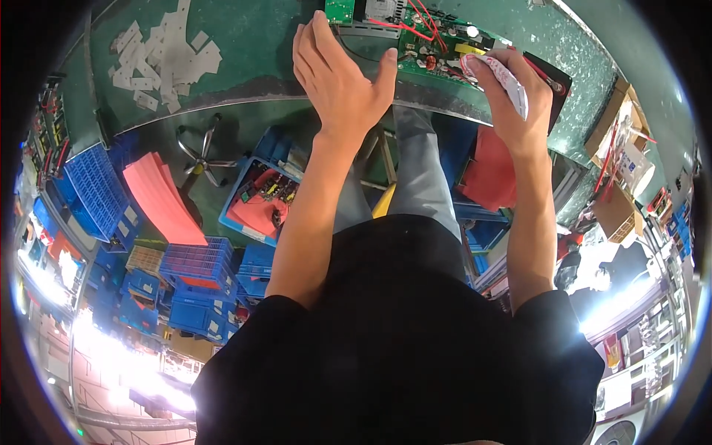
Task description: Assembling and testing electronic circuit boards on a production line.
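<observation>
My left hand (337,81) is over the green bench top near its front edge, fingers stretched out and thumb apart, holding nothing. Its thumb is close to a green circuit board (415,56) that carries several parts and red wires (423,30). Beyond the left fingers are a small green board (340,10) and a grey metal part (384,9), cut off by the top edge. My right hand (525,111) grips a crumpled white packet with red marks (508,80) between thumb and fingers, above the board's right end. A black flat piece (558,80) lies partly behind that hand.
A loose pile of pale flat strips (174,59) lies on the bench's left. Below stand a blue bin (245,231) with circuit boards and pink sheets, stacked blue crates (196,263) and a chair base (203,159). A cardboard box (621,122) stands at right.
</observation>
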{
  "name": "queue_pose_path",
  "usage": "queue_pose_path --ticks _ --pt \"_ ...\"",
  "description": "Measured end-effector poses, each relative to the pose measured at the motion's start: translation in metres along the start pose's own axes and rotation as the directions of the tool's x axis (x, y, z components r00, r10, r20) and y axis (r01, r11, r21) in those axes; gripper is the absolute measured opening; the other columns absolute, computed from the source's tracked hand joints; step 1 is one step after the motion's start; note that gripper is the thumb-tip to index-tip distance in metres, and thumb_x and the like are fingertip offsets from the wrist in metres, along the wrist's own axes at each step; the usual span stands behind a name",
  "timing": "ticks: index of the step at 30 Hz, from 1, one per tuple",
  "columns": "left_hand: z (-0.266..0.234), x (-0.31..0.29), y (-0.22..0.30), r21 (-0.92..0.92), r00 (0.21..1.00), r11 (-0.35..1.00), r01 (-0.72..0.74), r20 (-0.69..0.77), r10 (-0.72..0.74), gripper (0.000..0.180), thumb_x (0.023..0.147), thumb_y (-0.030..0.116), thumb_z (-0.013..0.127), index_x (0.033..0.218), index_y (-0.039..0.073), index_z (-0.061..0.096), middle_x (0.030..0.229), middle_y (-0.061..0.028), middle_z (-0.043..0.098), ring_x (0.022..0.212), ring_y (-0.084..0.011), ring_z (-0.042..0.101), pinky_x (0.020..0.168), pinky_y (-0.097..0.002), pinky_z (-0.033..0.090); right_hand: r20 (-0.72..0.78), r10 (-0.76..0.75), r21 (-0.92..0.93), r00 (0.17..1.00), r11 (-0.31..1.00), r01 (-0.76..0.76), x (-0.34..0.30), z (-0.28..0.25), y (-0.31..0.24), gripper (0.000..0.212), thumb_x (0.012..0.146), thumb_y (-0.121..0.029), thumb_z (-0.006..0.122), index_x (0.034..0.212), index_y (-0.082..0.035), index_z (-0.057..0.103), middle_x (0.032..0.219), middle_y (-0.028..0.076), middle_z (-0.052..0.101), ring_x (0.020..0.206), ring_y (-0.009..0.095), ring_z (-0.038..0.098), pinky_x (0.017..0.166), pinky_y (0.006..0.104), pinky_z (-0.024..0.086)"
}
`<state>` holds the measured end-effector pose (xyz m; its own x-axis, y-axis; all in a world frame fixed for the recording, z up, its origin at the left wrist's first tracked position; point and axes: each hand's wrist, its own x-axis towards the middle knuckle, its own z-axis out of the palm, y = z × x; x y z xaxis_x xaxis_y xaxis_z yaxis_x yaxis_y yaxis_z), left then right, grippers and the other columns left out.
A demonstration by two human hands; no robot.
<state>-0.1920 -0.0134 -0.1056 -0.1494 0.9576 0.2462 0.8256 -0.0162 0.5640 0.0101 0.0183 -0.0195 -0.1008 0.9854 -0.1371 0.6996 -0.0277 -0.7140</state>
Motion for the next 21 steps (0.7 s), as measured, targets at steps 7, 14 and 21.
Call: queue_pose_path --ticks 7,14,21 --pt "0.009 -0.018 0.052 -0.051 0.983 0.982 0.181 0.003 -0.181 0.105 0.074 0.052 0.066 0.138 -0.015 0.016 0.132 -0.0403 0.026 0.124 -0.0533 0.025 0.100 -0.0590 0.019 0.036 -0.097 -0.062 0.995 0.993 0.099 0.004 0.003 0.002 0.019 0.086 -0.018 0.070 0.093 -0.001 0.065 0.075 0.009 0.066 0.063 0.014 0.060 0.063 0.0245 0.048" --pt "0.023 -0.023 0.093 -0.144 0.933 0.923 0.356 0.113 -0.342 0.114 0.066 0.041 0.075 0.140 -0.015 0.008 0.134 -0.0475 0.015 0.129 -0.0583 0.013 0.101 -0.0617 0.013 0.051 -0.012 -0.048 0.999 0.999 0.015 0.004 0.003 0.010 0.019 0.086 -0.017 0.070 0.095 -0.001 0.065 0.078 0.009 0.067 0.068 0.012 0.061 0.065 0.0239 0.048" --pt "0.026 -0.029 0.088 -0.118 0.942 0.941 0.317 0.159 -0.297 0.112 0.065 0.032 0.074 0.140 -0.014 0.006 0.136 -0.0480 0.008 0.130 -0.0600 0.008 0.103 -0.0618 0.011 0.071 -0.041 -0.068 0.997 0.997 0.046 0.005 0.001 0.012 0.019 0.086 -0.017 0.070 0.096 -0.001 0.066 0.081 0.009 0.068 0.071 0.012 0.061 0.068 0.0244 0.048"
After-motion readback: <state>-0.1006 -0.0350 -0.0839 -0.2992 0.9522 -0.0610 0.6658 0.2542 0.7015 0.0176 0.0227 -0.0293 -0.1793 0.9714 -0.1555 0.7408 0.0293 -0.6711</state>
